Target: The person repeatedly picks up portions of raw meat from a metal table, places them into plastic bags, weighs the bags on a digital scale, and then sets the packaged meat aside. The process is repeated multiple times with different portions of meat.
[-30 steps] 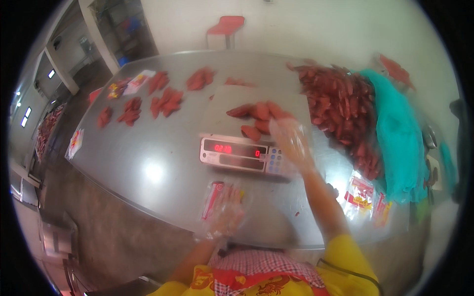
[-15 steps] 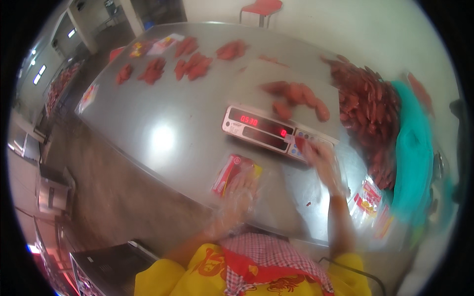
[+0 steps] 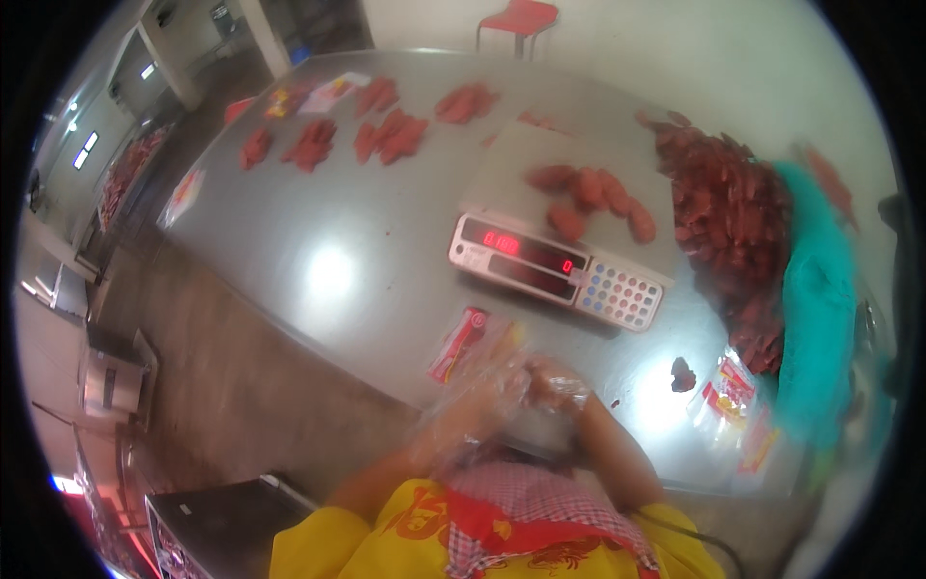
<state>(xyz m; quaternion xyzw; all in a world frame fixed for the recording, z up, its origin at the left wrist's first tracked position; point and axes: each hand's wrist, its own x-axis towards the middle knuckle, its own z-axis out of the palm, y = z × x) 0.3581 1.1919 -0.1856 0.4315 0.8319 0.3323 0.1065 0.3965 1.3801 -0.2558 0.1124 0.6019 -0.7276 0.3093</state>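
Blurred by motion, my left hand (image 3: 492,384) wears a clear plastic glove and grips a printed red, clear and yellow plastic bag (image 3: 461,344) near the table's front edge. Against it, at the near end of the bag, is my right hand (image 3: 559,384), also in clear plastic, its fingers bent together. What those fingers hold is hidden. Beyond my hands stands a white digital scale (image 3: 617,292) with a lit red display and a keypad. Several plump red sausage-like pieces (image 3: 606,191) rest on its platform. A dark red scrap (image 3: 683,374) lies on the table to the right.
Small heaps of red pieces (image 3: 394,137) lie across the far side of the metal table (image 3: 241,232). At the right are a large dark red pile (image 3: 723,222), a teal net (image 3: 815,309) and printed plastic bags (image 3: 731,394). A red stool (image 3: 519,17) stands beyond the table.
My right hand has come back from the scale's keypad, where it held a red piece, to meet my left hand. The dark scrap now shows plainly on the table. The scale's reading has dropped.
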